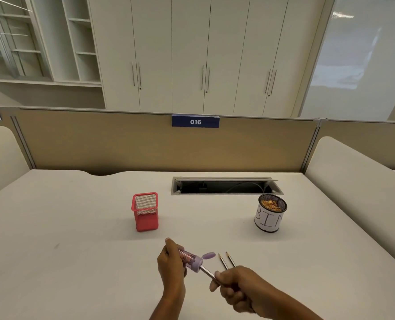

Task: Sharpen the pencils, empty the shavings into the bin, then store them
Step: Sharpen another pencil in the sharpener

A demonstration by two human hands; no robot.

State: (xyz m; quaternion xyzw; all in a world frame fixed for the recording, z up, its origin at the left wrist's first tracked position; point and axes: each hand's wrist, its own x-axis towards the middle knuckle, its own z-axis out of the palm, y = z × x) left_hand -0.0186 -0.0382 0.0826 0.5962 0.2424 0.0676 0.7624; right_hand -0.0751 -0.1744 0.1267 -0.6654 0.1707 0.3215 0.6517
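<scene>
My left hand (171,264) grips a purple pencil sharpener (193,260) with a clear shavings chamber and an open flip lid. My right hand (234,288) holds a pencil (207,273) whose tip is inside the sharpener's opening. Two more pencils (226,259) lie side by side on the white desk (76,239), points away from me, just right of the sharpener. A round mesh cup labelled BIN (270,215), holding shavings, stands at the right. A red mesh pencil holder (145,211) stands empty left of centre.
An open cable tray slot (224,186) is sunk in the desk behind the bin. A tan partition (145,144) with a blue "016" tag closes off the back. Cream side panels flank the desk on both sides.
</scene>
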